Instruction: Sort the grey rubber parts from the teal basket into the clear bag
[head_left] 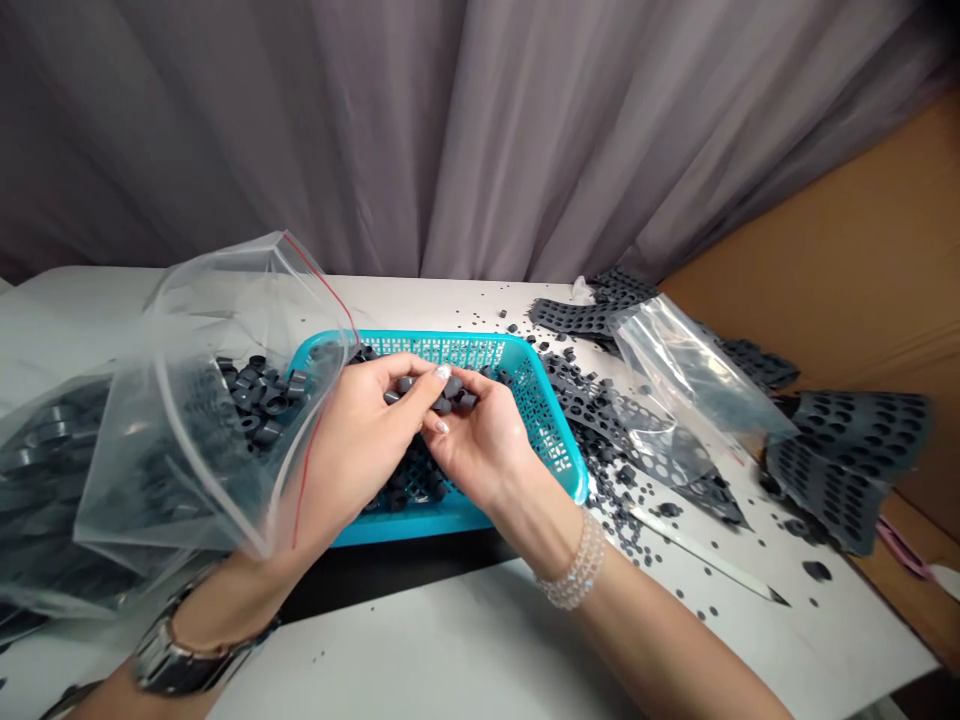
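Over a turquoise plastic basket (551, 400), my two hands meet. Several small dark grey rubber pieces (454, 393) lie in the cupped palm and fingers of my right hand (484, 435). The thumb and fingers of my left hand (375, 415) close on pieces from that handful. More dark pieces (409, 485) lie in the basket below, partly hidden by my hands. Against my left wrist rests the mouth of a clear zip bag (217, 300) with a red seal line; it holds many dark ring-shaped pieces (262, 390).
Punched dark sheets (840, 430) and an empty-looking clear bag (690, 360) lie at the right. Small dark scraps (622, 490) are scattered on the white table (420, 640) beside a white pencil (712, 555). A grey curtain (420, 130) hangs behind.
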